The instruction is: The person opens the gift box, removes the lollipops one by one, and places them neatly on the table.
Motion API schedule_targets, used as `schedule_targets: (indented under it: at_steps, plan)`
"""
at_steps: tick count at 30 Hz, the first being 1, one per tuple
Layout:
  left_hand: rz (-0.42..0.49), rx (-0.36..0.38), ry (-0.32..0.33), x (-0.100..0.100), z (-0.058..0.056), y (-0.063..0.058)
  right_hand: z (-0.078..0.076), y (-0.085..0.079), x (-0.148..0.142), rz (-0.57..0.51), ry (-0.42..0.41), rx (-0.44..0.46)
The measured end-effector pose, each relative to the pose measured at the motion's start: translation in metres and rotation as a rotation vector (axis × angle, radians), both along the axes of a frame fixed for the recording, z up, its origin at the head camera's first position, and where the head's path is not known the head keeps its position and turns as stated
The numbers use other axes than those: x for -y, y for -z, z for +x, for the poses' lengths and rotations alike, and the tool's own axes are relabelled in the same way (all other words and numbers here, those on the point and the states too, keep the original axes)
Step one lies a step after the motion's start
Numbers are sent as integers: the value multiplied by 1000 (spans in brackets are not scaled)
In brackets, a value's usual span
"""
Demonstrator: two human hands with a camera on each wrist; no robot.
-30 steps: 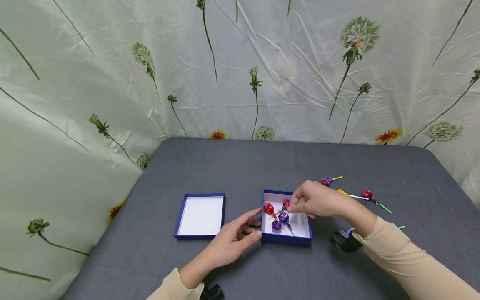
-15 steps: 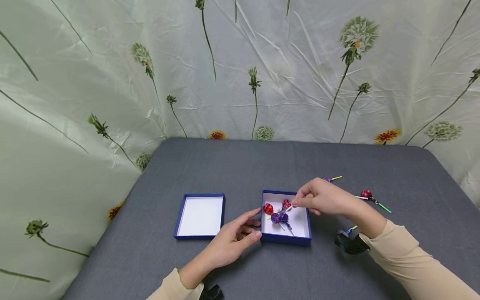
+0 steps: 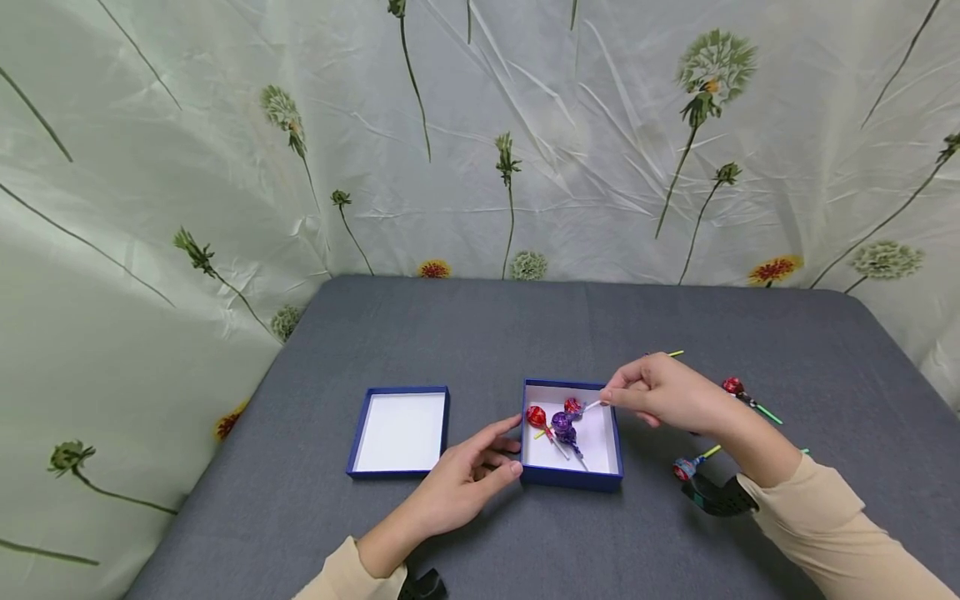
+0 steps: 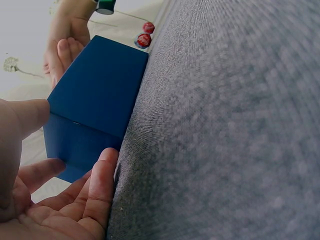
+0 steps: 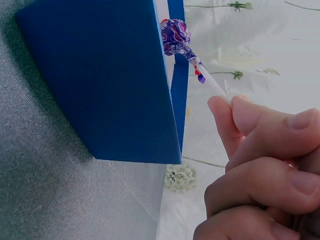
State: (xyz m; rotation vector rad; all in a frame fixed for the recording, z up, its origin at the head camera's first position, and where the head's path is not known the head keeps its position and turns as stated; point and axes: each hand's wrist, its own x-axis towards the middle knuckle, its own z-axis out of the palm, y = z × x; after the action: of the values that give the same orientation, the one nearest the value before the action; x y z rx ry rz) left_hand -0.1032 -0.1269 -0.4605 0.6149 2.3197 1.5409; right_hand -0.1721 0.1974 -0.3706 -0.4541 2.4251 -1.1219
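A blue box (image 3: 573, 481) with a white inside stands on the grey table. My left hand (image 3: 472, 487) rests on its left side, fingers loosely bent and thumb near the front corner. With thumb and forefinger, my right hand (image 3: 671, 396) pinches the white stick of a purple-wrapped lollipop (image 5: 176, 37) above the box's right rim. The lollipop's head hangs over the inside of the box. Inside lie a red lollipop (image 3: 536, 417), another red one (image 3: 572, 405) partly behind the held stick, and a purple lollipop (image 3: 567, 438) partly covered by the held one.
The shallow blue lid (image 3: 397, 433), white side up, lies left of the box. To the right are a red lollipop (image 3: 732, 385), a blue-and-red lollipop (image 3: 684, 469) and other sticks partly hidden by the right arm. A flowered curtain (image 3: 450, 167) hangs behind the table.
My right hand has moved rightward, drawing the purple lollipop's head up from the front of the box toward its middle. My left hand stays at the box's left side.
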Motion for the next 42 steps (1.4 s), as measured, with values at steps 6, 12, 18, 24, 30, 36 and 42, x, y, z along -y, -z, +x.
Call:
schedule_targets:
  at_steps: [6,12,18,24,30,36,42]
  plan:
    - [-2,-6,-1,0,0,0,4,-1,-9,-8,48,14]
    - [-5,-4,-2,0,-1,0,13,-4,-21,-35,100,12]
    - [-5,2,-6,0,-1,0,20,-4,-37,-60,148,-4]
    - [-5,6,-8,1,0,1,27,-2,-57,-61,204,-27]
    - [-10,18,-6,1,-1,1,34,6,-81,-84,262,-43]
    - [-9,22,-2,0,-1,1,38,12,-115,-107,308,-47]
    - [-11,20,-5,-1,-1,0,41,17,-143,-68,373,-44]
